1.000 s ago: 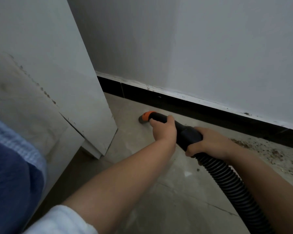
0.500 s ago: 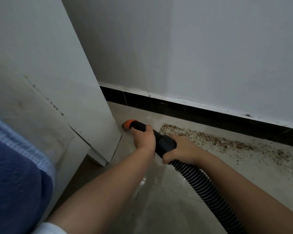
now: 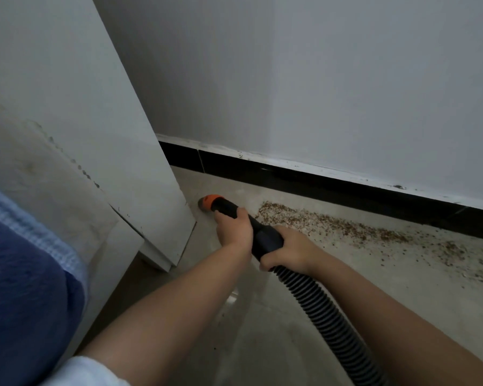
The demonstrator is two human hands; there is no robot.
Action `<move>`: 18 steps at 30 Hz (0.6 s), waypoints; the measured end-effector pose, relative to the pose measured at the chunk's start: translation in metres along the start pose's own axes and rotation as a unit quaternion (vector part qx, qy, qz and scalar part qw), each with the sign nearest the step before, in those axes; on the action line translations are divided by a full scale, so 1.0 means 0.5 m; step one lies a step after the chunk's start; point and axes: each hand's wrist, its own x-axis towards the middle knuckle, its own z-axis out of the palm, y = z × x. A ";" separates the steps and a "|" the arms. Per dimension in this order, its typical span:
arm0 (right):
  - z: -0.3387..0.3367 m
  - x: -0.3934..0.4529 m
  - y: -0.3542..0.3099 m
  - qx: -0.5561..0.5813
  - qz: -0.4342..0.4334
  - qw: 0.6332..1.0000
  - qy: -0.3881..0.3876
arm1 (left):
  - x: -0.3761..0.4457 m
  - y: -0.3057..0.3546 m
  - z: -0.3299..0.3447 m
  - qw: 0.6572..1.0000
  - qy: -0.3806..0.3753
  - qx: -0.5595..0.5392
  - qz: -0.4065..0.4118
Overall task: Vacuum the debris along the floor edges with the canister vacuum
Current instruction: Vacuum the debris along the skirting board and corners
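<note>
Orange-tipped nozzle (image 3: 208,202) is sitting low against the floor (image 3: 262,330), just ahead of the left hand (image 3: 234,227) and right by the bottom corner of the white cabinet (image 3: 140,174). Both hands are clamped on the black wand: the left hand is wrapping the narrow part just behind the orange tip, and the right hand (image 3: 289,250) is gripping the thicker cuff where the ribbed hose (image 3: 324,316) is joining, so they're sitting close together, one behind the other. Brown debris (image 3: 318,218) is lying in a strip beyond and to the right of the right hand, running along the black baseboard (image 3: 318,179) under the white wall (image 3: 318,79).
</note>
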 end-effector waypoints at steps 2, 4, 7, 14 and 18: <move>0.020 0.019 -0.006 0.026 -0.006 1.000 -0.001 | 0.016 0.005 -0.011 1.000 0.014 0.008 0.004; 0.028 0.031 -0.011 0.024 -0.007 1.000 -0.006 | 0.027 0.007 -0.019 1.000 0.016 0.015 0.001; 0.011 0.020 -0.008 -0.003 -0.006 1.000 -0.024 | 0.029 0.009 -0.022 1.000 -0.003 -0.007 -0.025; 0.002 -0.105 0.033 -0.083 -0.003 0.996 0.040 | -0.040 -0.029 0.010 0.996 -0.084 0.014 -0.023; 0.027 -0.162 0.065 -0.094 -0.009 0.994 0.046 | -0.088 -0.064 0.014 0.995 -0.094 0.033 -0.016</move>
